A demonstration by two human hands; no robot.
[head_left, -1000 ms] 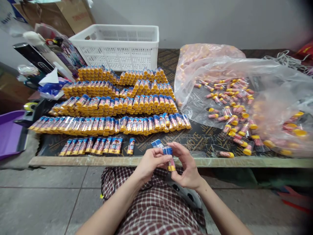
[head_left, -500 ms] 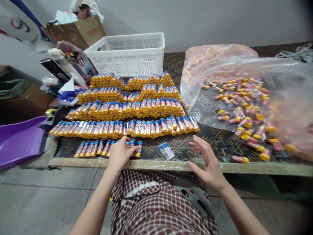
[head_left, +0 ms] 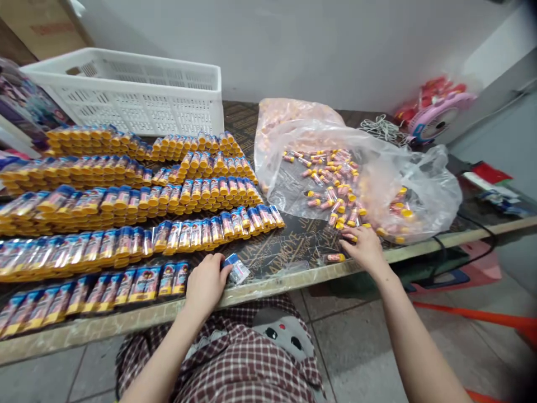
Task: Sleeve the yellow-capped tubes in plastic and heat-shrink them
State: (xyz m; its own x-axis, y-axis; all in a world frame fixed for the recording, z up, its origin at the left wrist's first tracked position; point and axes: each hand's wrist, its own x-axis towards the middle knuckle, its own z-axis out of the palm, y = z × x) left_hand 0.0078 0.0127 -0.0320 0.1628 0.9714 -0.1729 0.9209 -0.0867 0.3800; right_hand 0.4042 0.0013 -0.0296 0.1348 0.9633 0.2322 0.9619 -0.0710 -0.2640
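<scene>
Wrapped blue-and-yellow tubes (head_left: pixel 121 197) in rows at frame left look finished; unwrapped yellow-capped tubes (head_left: pixel 331 194), right of centre, seem left over. Right hand (head_left: pixel 364 247) curls loosely among these — hold unclear; half-curled left hand (head_left: pixel 207 281) meets printed sleeves (head_left: pixel 237 270) — grip hidden.

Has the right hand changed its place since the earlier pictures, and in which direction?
Yes. Judged against the white basket, the right hand has moved to the right, and it is now at the loose yellow-capped tubes.
</scene>
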